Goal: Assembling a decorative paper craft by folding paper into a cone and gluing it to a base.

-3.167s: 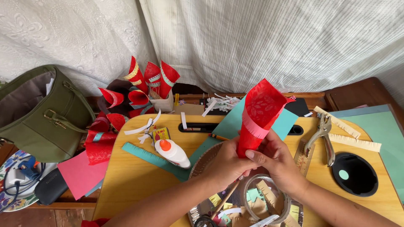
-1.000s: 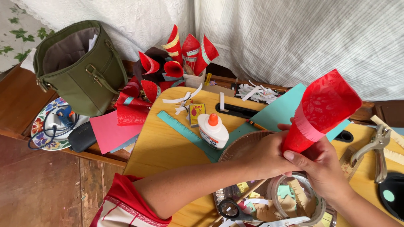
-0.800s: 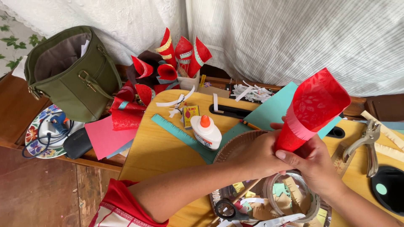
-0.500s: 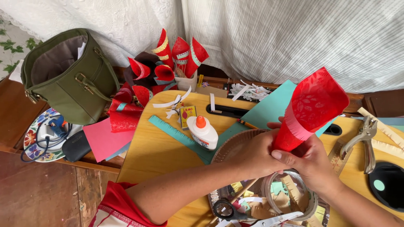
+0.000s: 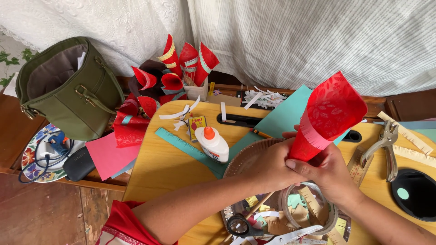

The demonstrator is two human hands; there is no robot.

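both hands meet at the narrow lower end of a red paper cone [image 5: 329, 118]: the right hand [image 5: 329, 174] has its fingers curled closed around the tip, thumb laid across it, and the left hand [image 5: 268, 165] is wrapped against the same end from the other side, fingers clenched on the paper. the cone is held tilted, its wide mouth up and to the right, above the yellow lap desk [image 5: 168, 168]; a pale fringed band circles its middle. below the hands a brown paper plate [image 5: 240, 156] and a clear tub of paper scraps [image 5: 309, 213] are partly covered by the wrists; scissors [image 5: 243, 225] lie at the lower edge, cut off. left of the hands stand a white glue bottle with orange cap [image 5: 213, 144] and a teal ruler [image 5: 181, 144]; a teal paper sheet [image 5: 286, 115] runs behind the cone. to the right, a metal hole punch [image 5: 383, 147] and a black round lid [image 5: 415, 193]. further back, finished red cones [image 5: 186, 63], and an olive green bag [image 5: 68, 90] stands at far left
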